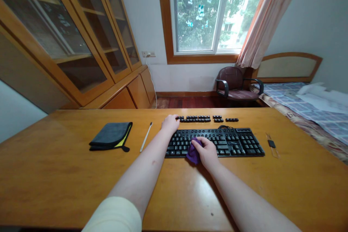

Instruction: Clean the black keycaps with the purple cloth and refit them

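Across a wooden desk (174, 195), a person's right hand (208, 152) pinches a bunched purple cloth (193, 153) between thumb and fingers, pressing it to the near edge of a black keyboard (224, 143). The keyboard lies directly beneath that hand, most of its length running out to the right of it. Farther forward and to the left, the left hand (170, 123) rests by the keyboard's far left corner, its fingers curled at the end of a line of loose black keycaps (201, 120); whether they are closed on one cannot be told. The keycaps stretch rightward from those fingertips in short groups, beyond the keyboard and ahead of the right hand. Just left of the left hand lies a slim white brush (146, 137) with a dark tip, and farther left a folded gray cloth (110, 135) with a yellow underside. Well to the right of the right hand, past the keyboard's end, sits a small tool (271, 143) with a black middle and thin wire loops. Far ahead of both hands are a window (199, 11) and, to its right, a maroon armchair (232, 79).
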### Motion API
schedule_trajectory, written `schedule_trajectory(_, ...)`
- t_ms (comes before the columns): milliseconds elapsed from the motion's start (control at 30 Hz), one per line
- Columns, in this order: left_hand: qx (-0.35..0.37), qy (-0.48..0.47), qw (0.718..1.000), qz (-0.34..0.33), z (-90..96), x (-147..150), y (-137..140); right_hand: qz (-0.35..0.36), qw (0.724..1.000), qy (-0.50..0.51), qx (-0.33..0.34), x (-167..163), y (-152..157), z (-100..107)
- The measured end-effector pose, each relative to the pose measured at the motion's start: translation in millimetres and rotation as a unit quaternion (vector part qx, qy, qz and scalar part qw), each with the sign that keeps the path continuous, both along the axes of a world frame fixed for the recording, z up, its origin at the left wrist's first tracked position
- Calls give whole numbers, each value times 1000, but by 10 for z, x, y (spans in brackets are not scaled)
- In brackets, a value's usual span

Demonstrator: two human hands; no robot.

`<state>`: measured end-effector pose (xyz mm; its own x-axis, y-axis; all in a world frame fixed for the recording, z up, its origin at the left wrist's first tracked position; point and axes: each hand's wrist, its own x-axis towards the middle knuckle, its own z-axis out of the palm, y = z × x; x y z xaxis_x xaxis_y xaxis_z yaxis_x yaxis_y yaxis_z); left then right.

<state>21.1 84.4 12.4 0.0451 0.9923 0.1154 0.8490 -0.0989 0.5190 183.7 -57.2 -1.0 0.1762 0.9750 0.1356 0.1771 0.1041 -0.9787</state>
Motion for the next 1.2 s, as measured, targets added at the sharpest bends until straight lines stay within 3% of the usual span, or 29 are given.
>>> schedule_trajectory(467,-39,72,997,-11,-146,88,165,-5,1000,-4,0,0,14,-13)
schedule_trajectory(833,-28,47,999,-3,-40,113,92,-4,1000,-8,-2,-3,14,2)
schedule_trajectory(967,15,3,1000,-15,110,132,-59,-5,1000,-9,-4,-1,12,11)
schedule_trajectory(1067,46,-54,997,-33,194,143,-324,1,1000,-8,-1,6,15,6)
schedule_trajectory(1133,64,-187,979,-53,207,138,-561,5,1000,-9,4,9,20,-2)
schedule_trajectory(1200,72,-257,961,-70,184,118,-805,8,1000,-6,7,10,27,-13)
